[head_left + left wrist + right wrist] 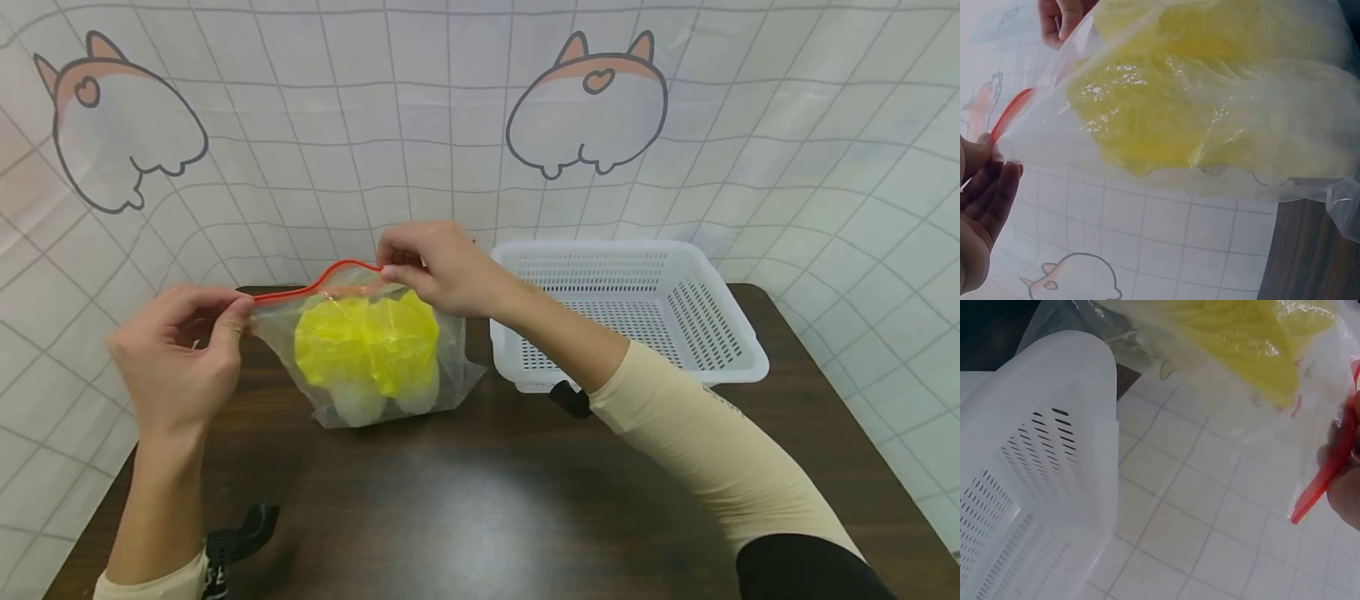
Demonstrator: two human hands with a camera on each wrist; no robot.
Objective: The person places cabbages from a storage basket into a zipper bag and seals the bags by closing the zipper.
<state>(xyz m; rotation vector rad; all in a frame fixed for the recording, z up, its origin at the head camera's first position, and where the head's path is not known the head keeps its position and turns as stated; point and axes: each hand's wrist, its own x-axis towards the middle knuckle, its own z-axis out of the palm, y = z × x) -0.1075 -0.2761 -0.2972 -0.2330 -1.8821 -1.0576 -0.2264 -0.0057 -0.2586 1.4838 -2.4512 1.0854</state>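
Note:
A clear zip bag (456, 379) with a red zip strip (292, 293) stands on the table, its top held up. Inside are yellow-and-white leafy pieces that look like napa cabbages (367, 342), yellow ends up and white ends down. My left hand (183, 354) pinches the left end of the strip between thumb and fingers. At the strip's right part, my right hand (442, 267) pinches the bag's top edge. The left wrist view shows the bag (1041, 140) stretched out from the left fingertips. In the right wrist view the red strip (1319, 487) lies under the right thumb.
A white perforated plastic basket (506, 358) stands on the dark wood table (480, 508), to the right of the bag and behind the right forearm. A white grid-patterned cloth (450, 108) with dog drawings hangs behind and along both sides.

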